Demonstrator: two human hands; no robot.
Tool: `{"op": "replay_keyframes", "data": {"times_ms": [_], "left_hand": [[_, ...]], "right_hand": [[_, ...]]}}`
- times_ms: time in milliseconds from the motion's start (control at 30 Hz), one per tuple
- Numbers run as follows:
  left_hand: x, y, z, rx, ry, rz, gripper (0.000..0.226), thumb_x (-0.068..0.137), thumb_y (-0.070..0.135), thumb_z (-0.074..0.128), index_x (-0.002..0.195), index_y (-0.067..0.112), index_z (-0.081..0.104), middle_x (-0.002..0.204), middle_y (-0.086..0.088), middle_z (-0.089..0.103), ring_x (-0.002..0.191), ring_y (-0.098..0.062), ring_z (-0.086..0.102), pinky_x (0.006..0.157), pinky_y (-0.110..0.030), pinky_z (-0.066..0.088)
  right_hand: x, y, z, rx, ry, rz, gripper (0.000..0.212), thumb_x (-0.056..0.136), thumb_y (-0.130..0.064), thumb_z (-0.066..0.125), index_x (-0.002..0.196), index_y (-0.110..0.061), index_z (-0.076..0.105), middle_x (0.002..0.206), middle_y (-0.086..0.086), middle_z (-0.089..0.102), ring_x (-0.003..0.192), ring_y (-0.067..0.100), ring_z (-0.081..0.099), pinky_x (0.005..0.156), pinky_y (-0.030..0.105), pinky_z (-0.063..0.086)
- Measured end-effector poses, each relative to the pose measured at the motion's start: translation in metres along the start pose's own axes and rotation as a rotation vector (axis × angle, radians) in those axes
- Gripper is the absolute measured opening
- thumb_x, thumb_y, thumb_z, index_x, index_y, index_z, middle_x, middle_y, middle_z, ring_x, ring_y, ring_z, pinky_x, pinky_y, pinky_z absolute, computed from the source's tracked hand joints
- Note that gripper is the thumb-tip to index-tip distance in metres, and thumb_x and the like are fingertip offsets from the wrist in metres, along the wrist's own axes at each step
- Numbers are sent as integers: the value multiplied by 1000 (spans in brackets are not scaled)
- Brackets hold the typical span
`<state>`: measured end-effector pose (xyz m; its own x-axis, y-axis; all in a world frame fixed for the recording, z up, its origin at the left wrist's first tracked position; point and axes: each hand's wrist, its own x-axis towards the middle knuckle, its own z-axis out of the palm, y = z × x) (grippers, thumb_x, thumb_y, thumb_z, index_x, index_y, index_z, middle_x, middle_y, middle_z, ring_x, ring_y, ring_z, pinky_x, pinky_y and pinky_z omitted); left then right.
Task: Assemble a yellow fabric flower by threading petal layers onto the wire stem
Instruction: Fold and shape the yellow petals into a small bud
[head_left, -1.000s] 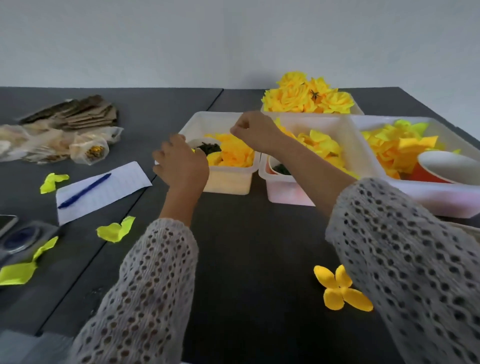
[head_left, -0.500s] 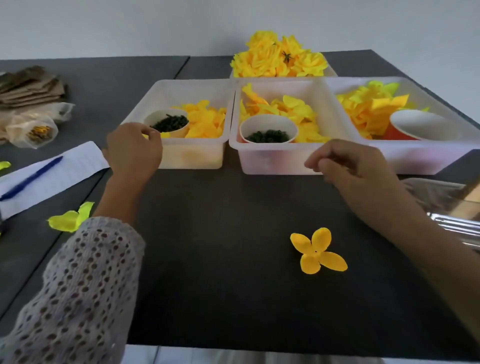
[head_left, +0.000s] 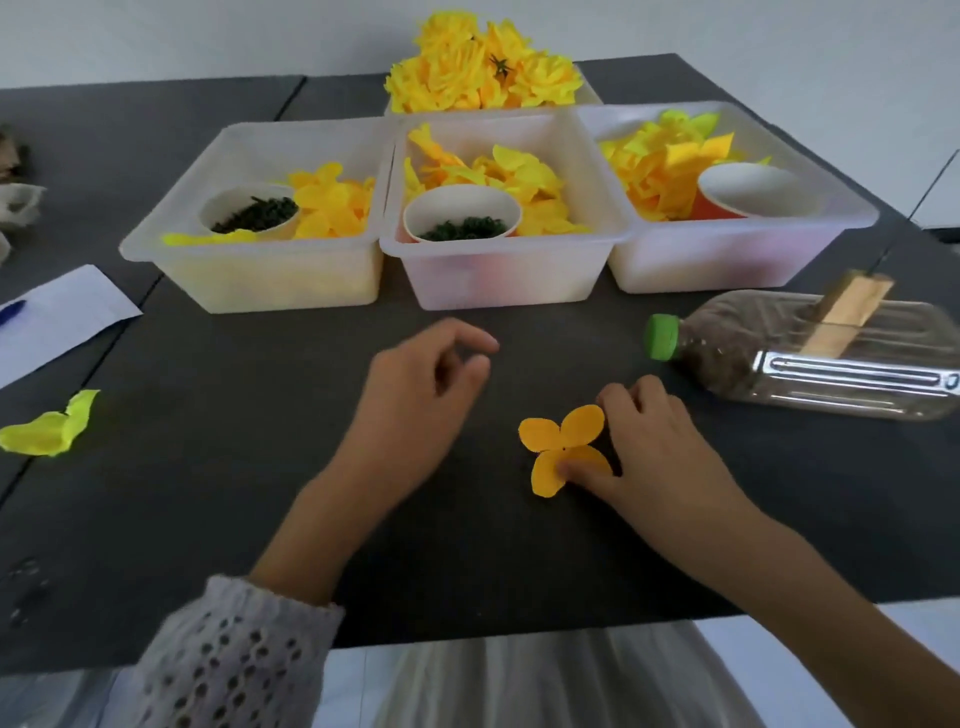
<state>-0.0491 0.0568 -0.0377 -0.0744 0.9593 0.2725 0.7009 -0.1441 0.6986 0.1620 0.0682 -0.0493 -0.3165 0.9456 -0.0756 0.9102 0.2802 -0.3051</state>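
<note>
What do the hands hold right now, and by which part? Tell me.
The right hand pinches the orange petal layer at its right-side petals, flat on the table. The left hand hovers with fingers curled; nothing visible is in it.

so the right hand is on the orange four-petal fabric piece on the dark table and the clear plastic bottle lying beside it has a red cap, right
Not quite: the cap is green, not red, as the head view shows. The rest holds: the right hand touches the orange four-petal fabric piece on the dark table, and the clear plastic bottle lies on its side beside it, its green cap pointing left.
</note>
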Motion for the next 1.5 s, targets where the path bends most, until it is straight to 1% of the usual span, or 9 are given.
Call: {"op": "replay_keyframes", "data": {"times_ms": [133,300,633,900,1000,1100,1267,1367,1500], "left_hand": [[-21,11,42,140,-269,211,18,87,41,51,103,41,58,101,21,48,97,2,46,85,-22,41],[-14,0,53,318,-189,231,22,83,48,55,104,38,56,116,15,39,112,-4,30,92,-28,28],[-11,10,57,-128,-36,282,11,84,25,60,87,26,49,110,8,47,104,-9,53,83,-18,47],[-9,4,54,-247,244,-110,15,86,19,66,79,25,55,81,12,63,79,-6,63,67,-19,53],[-10,5,56,-246,289,-189,18,85,17,68,77,26,55,78,13,62,79,-2,62,64,-9,48],[-8,6,57,-225,289,-240,19,86,20,69,78,30,54,78,14,61,81,2,60,66,-4,45],[-10,7,55,-177,237,-115,13,86,26,66,88,32,55,95,23,60,91,1,61,74,-11,49],[-11,6,52,-77,214,56,13,83,35,65,95,32,60,116,20,56,114,-1,54,93,-14,43],[-9,4,50,3,202,114,21,81,41,64,91,23,67,115,7,64,106,-8,57,89,-38,51]], "right_hand": [[-5,-7,8,36,29,-10,30,90,-48,55,105,-24,44,112,-2,32,103,14,37,84,28,43],[-6,-5,5,300,24,-53,13,95,-34,54,90,-26,46,94,-5,49,80,8,50,71,24,45],[14,9,-15,700,-322,-133,8,95,-24,55,93,-23,63,55,-6,56,51,8,49,56,26,43],[22,-17,6,977,-23,116,18,87,-29,67,103,-31,59,87,-8,67,66,-1,61,58,16,46],[21,-33,19,907,32,153,21,88,-38,64,105,-33,54,94,-15,62,81,2,60,66,17,46],[22,-45,27,796,97,177,11,93,-34,59,93,-36,48,85,-18,56,75,-9,56,49,7,41],[20,-45,34,723,264,122,15,98,-21,48,86,-29,50,71,-8,55,66,0,54,52,13,40],[20,-41,31,668,217,80,12,98,-21,42,96,-25,53,70,-4,56,57,8,51,52,23,38],[20,-39,27,507,120,10,13,98,-22,38,99,-25,51,76,-4,58,68,13,55,68,36,50]]}}
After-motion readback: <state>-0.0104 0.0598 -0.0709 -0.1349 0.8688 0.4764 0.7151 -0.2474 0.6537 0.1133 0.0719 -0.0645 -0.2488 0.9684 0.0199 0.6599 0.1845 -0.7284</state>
